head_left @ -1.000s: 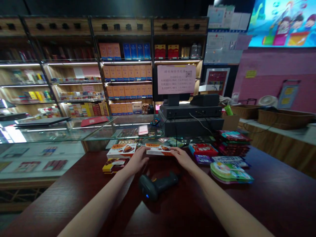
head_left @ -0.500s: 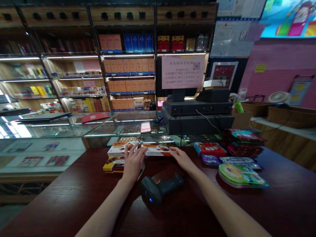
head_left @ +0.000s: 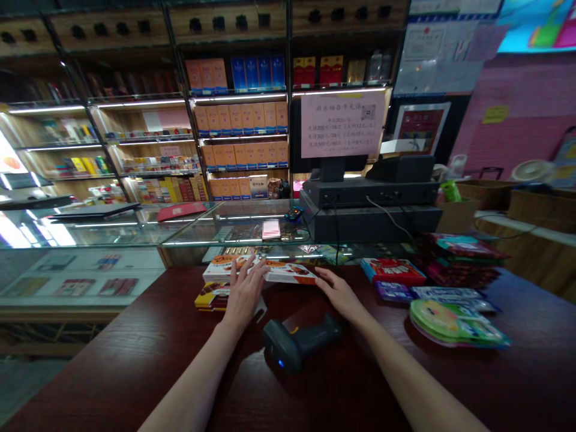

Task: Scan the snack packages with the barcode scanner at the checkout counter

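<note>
My left hand (head_left: 245, 294) lies with fingers spread over the meeting ends of two white-and-orange snack boxes. The left snack box (head_left: 220, 271) rests on a yellow-and-brown box (head_left: 210, 296); my palm covers part of that pile. The right snack box (head_left: 290, 273) lies lengthwise, its left end beside my left fingertips. My right hand (head_left: 339, 294) has its fingers stretched out, the fingertips at this box's right end. Between my forearms, a dark barcode scanner (head_left: 299, 342) with a blue light lies on the brown counter (head_left: 135, 360).
At right are a red box (head_left: 393, 272), purple packets (head_left: 393, 292), green round packs (head_left: 454, 324) and a stack of dark red packages (head_left: 463, 261). A glass display case (head_left: 234, 222) and a register with a monitor (head_left: 369, 198) stand behind. Stocked shelves (head_left: 243, 135) line the wall.
The view has turned a little to the left, so everything sits farther right in it. Both hands keep about the same place at the snack boxes.
</note>
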### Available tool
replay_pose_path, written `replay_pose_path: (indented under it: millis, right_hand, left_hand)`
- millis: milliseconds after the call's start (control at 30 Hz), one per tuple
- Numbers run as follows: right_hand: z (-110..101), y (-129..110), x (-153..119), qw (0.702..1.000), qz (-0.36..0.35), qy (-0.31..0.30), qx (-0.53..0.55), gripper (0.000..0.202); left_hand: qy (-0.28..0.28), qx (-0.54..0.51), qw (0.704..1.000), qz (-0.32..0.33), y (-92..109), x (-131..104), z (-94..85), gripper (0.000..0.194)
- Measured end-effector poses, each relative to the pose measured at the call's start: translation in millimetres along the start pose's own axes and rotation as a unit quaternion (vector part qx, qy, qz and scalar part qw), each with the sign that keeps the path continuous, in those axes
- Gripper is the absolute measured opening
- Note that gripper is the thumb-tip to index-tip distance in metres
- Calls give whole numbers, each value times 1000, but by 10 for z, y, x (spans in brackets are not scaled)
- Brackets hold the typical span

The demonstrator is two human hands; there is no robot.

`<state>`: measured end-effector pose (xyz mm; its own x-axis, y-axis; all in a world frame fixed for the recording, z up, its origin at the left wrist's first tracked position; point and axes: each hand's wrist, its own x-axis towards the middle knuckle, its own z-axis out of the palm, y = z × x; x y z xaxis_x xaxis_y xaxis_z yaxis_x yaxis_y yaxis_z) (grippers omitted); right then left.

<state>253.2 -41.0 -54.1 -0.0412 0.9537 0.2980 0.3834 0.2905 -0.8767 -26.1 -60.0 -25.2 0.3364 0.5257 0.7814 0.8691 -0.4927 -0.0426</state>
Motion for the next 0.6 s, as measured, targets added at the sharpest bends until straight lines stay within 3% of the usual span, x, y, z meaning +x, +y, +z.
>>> replay_pose_path:
  millis: [233,600]
  right_hand:
    - [-62,-226,-117,998,-43,-2,-49,43]
    - [12,-354,-194,986,-108,-3,-127,44]
  left_hand:
    - [14,-1,1000,15,44,6,-11,33]
    - [23,-14,997,73,141,34,-30,44]
